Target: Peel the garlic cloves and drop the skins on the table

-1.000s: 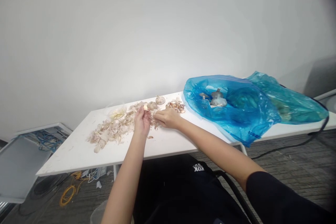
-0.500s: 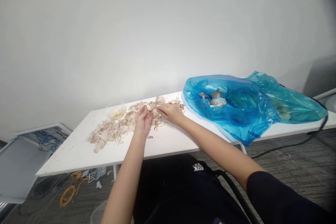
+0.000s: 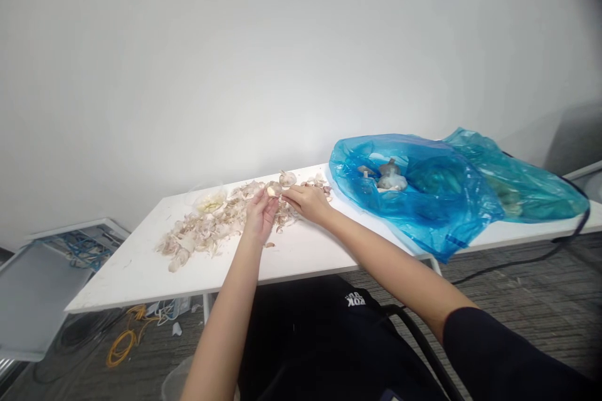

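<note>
A pale, peeled-looking garlic clove point(image 3: 271, 192) is pinched in the fingertips of my left hand point(image 3: 260, 214), over the white table. Close on its right, my right hand point(image 3: 308, 202) has its fingers closed and pointing at the clove. Whatever those fingers grip, if anything, is too small to make out. Behind the hands stands a whole garlic bulb point(image 3: 288, 179). A wide heap of garlic skins point(image 3: 202, 235) spreads to the left and under my left hand. At the heap's back edge a clear bowl point(image 3: 210, 201) holds yellowish-white cloves.
On the right of the white table point(image 3: 136, 263) lies an open blue plastic bag point(image 3: 423, 207) with garlic bulbs point(image 3: 391, 180) inside. A greenish bag point(image 3: 531, 182) sits beyond it. A wall rises behind. Orange cable point(image 3: 121, 349) lies on the floor at left.
My left hand has shifted slightly right with the clove, which shows more of its pale side. The right hand stays almost in place.
</note>
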`<state>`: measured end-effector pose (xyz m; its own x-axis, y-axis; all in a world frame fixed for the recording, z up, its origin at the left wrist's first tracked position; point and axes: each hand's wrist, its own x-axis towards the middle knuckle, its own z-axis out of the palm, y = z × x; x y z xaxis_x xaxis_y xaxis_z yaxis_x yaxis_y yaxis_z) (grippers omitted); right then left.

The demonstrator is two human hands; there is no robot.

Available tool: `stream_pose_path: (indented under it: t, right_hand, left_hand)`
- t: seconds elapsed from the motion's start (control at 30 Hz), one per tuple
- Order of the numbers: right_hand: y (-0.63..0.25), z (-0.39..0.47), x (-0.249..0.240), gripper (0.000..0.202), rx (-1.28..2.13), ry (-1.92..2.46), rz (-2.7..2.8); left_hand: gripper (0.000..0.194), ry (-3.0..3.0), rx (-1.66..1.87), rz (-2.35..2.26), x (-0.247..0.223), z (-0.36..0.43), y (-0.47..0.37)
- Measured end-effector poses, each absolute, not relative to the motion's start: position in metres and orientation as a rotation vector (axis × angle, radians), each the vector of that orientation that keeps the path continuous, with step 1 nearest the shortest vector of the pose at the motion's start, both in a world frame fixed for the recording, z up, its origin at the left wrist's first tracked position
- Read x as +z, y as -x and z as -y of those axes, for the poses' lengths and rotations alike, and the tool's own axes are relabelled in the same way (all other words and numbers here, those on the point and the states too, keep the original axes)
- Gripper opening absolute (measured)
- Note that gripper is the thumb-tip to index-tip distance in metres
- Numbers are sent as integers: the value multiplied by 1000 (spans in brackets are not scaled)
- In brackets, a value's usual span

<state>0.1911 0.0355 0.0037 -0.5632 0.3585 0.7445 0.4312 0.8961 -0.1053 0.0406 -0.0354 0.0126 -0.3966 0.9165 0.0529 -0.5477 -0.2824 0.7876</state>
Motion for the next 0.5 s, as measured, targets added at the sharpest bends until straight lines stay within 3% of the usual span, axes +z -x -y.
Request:
stream_pose_path:
  t: [0.5]
  right_hand:
    - [-193, -37, 6, 25, -210, 444, 2212]
  left_hand:
    - [28, -640, 1861, -902, 11, 35, -44]
